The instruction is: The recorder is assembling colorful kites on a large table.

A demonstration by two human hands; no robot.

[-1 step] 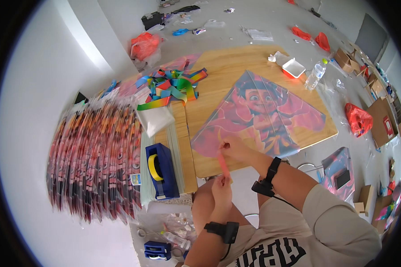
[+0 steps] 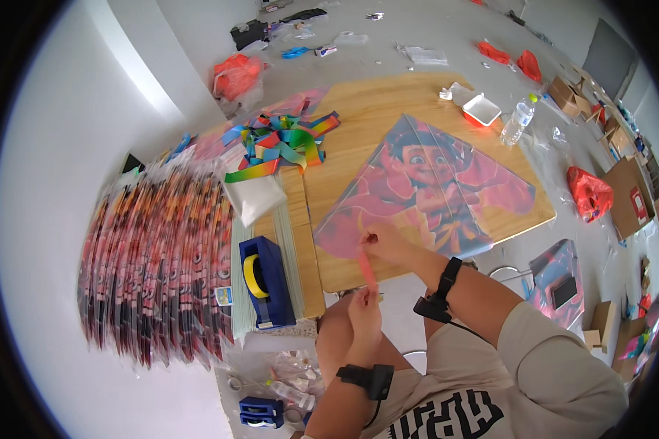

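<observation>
A pink ribbon strip stretches between my two hands at the table's near edge. My left hand is closed in a pinch on its lower end, just off the edge. Over the table, my right hand pinches the upper end beside the lower left border of a kite. Printed with a cartoon figure in pink and red, the kite lies flat with thin rods across it. My right fingers hide whether the strip touches the kite.
The wooden table also bears a heap of rainbow ribbons. Left of me stand a blue tape dispenser and a stack of bagged kites. A white-and-red tray and a water bottle occupy the far right.
</observation>
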